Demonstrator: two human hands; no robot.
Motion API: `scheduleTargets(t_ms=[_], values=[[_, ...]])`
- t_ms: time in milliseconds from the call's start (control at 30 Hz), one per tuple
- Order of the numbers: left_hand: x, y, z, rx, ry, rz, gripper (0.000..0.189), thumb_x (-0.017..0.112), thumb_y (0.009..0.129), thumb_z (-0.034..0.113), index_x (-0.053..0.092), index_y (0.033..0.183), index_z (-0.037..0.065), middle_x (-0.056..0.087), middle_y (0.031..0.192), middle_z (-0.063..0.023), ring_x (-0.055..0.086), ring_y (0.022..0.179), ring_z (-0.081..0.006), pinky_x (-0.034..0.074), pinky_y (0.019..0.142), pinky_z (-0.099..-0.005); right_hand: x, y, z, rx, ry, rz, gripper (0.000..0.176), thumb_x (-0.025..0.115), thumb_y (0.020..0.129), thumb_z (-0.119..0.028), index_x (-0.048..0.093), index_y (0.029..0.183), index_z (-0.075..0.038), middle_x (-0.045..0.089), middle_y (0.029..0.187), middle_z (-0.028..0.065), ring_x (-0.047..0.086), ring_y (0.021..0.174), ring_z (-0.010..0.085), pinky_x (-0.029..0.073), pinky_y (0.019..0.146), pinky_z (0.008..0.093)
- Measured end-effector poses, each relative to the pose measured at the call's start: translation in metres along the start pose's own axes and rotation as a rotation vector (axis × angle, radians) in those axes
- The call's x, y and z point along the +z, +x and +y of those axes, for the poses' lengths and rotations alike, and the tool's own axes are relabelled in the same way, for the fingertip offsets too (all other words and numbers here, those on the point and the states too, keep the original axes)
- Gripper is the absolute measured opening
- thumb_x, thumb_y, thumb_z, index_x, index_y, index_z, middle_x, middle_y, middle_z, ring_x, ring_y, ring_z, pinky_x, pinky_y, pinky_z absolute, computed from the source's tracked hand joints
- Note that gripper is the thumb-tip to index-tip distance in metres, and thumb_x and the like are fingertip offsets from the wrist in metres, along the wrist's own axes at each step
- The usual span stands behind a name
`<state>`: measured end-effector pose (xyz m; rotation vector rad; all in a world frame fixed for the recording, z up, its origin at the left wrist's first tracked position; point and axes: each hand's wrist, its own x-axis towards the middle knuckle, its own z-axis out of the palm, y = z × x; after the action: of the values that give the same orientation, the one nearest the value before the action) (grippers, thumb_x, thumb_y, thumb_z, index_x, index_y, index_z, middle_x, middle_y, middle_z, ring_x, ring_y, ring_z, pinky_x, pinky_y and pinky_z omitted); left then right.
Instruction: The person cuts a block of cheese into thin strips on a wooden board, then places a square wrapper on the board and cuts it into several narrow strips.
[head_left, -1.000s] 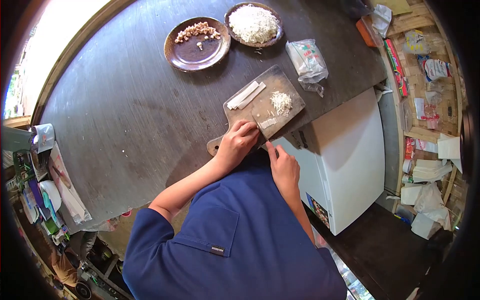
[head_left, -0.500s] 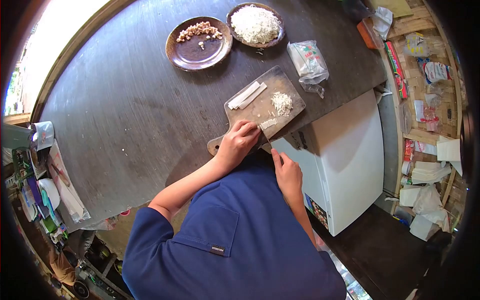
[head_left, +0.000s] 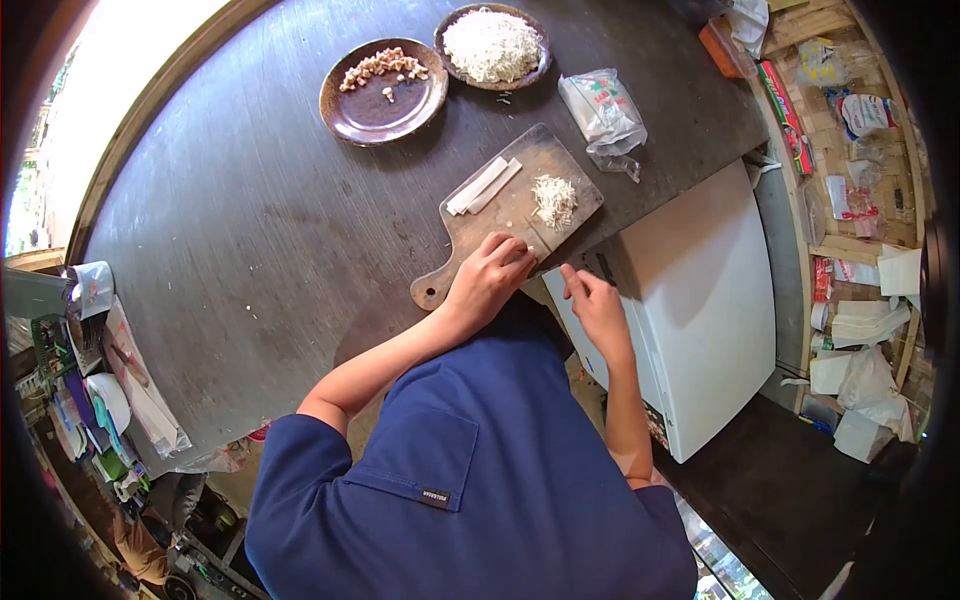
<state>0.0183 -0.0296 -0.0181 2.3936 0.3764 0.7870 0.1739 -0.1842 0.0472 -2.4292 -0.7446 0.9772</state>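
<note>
A wooden cutting board with a holed handle lies at the table's near edge. Two pale white strips rest on its left part, with a heap of thin white slivers to the right. My left hand is closed at the board's near edge, fingertips bunched by a small white bit; what they pinch is mostly hidden. To its right, my right hand is curled around a knife, forefinger stretched forward. Only a thin part of the knife shows, over the board's near right part.
Behind the board are a brown plate of small brownish chunks and a plate heaped with white shreds. A plastic-wrapped packet lies right of them. A white appliance stands beside the table; wall-hung goods line the right.
My right hand has moved right, away from my left. The row of cut slices by my left fingertips no longer shows. The whole view has shifted slightly.
</note>
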Motion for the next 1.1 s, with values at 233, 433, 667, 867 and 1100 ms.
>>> scheduleTargets(t_ms=[233, 433, 667, 867, 1100], values=[[-0.008, -0.002, -0.002, -0.031, 0.015, -0.086, 0.027, 0.078, 0.09, 0.006, 0.076, 0.117, 0.003, 0.067, 0.116, -0.0084, 0.066, 0.105, -0.0265, 0.059, 0.089, -0.0377, 0.028, -0.026, 0.005, 0.06, -0.008, 0.048, 0.07, 0.046, 0.109, -0.067, 0.072, 0.099, -0.003, 0.071, 0.078, 0.0247, 0.07, 0.083, 0.0497, 0.052, 0.074, 0.0543], [-0.006, -0.004, -0.008, 0.031, 0.055, -0.125, 0.03, 0.077, 0.087, 0.004, 0.074, 0.117, 0.0, 0.066, 0.119, -0.0092, 0.066, 0.106, -0.0262, 0.058, 0.092, -0.0368, 0.035, -0.035, -0.007, 0.039, -0.107, 0.112, 0.063, 0.046, 0.112, -0.061, 0.071, 0.101, -0.003, 0.073, 0.083, 0.0248, 0.07, 0.084, 0.0502, 0.053, 0.075, 0.0562], [-0.007, -0.004, -0.007, 0.032, 0.04, -0.105, 0.031, 0.077, 0.083, 0.004, 0.075, 0.114, 0.001, 0.067, 0.12, -0.0083, 0.066, 0.107, -0.0249, 0.058, 0.093, -0.0352, 0.035, -0.037, -0.005, 0.025, -0.108, 0.082, 0.06, 0.044, 0.112, -0.059, 0.069, 0.105, -0.005, 0.073, 0.086, 0.0297, 0.069, 0.089, 0.0552, 0.053, 0.076, 0.0626], [-0.005, -0.005, -0.006, 0.027, 0.049, -0.091, 0.029, 0.078, 0.082, 0.004, 0.078, 0.111, 0.002, 0.068, 0.118, -0.0071, 0.066, 0.106, -0.0238, 0.059, 0.093, -0.0341, 0.034, -0.013, -0.028, -0.026, -0.146, 0.088, 0.057, 0.045, 0.114, -0.053, 0.068, 0.102, -0.002, 0.072, 0.087, 0.0261, 0.068, 0.092, 0.0521, 0.051, 0.077, 0.0572], [-0.008, -0.005, -0.005, -0.003, 0.022, -0.06, 0.032, 0.078, 0.082, 0.006, 0.077, 0.113, 0.002, 0.067, 0.117, -0.0066, 0.066, 0.104, -0.0233, 0.059, 0.091, -0.034, 0.032, -0.03, -0.017, 0.033, -0.125, 0.066, 0.058, 0.045, 0.114, -0.055, 0.067, 0.102, -0.002, 0.07, 0.087, 0.0285, 0.065, 0.091, 0.0552, 0.05, 0.076, 0.0586]])
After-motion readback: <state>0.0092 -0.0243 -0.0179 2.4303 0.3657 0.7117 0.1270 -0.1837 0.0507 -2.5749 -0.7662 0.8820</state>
